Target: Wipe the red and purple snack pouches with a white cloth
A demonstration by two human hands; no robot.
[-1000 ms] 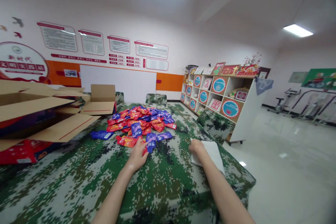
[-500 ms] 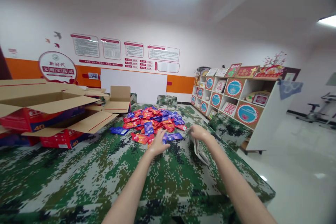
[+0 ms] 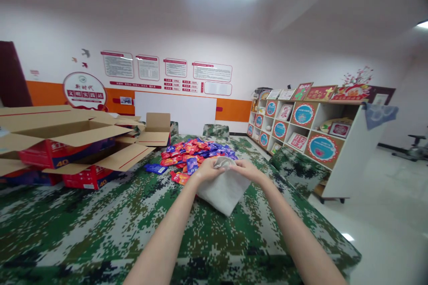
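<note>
Both of my hands hold a white cloth bag (image 3: 224, 189) by its top edge, above the camouflage-covered table (image 3: 100, 227). My left hand (image 3: 207, 170) pinches the left side of the bag's mouth. The right side of the mouth is gripped by my right hand (image 3: 247, 170). The bag hangs down between them and its lower corner nearly touches the table. Just behind my hands lies a pile of red, orange and blue-purple sachets (image 3: 192, 151), spread over the table's middle.
Open cardboard boxes (image 3: 67, 136) with red cartons inside stand at the left of the table. A smaller open box (image 3: 155, 131) sits behind the pile. Camouflage-covered chairs (image 3: 296, 167) line the right side. A shelf unit (image 3: 310, 131) stands beyond.
My right hand lifted the white bag from the table's right edge and carried it to the middle. My left hand left the sachets and took hold of the bag's mouth.
</note>
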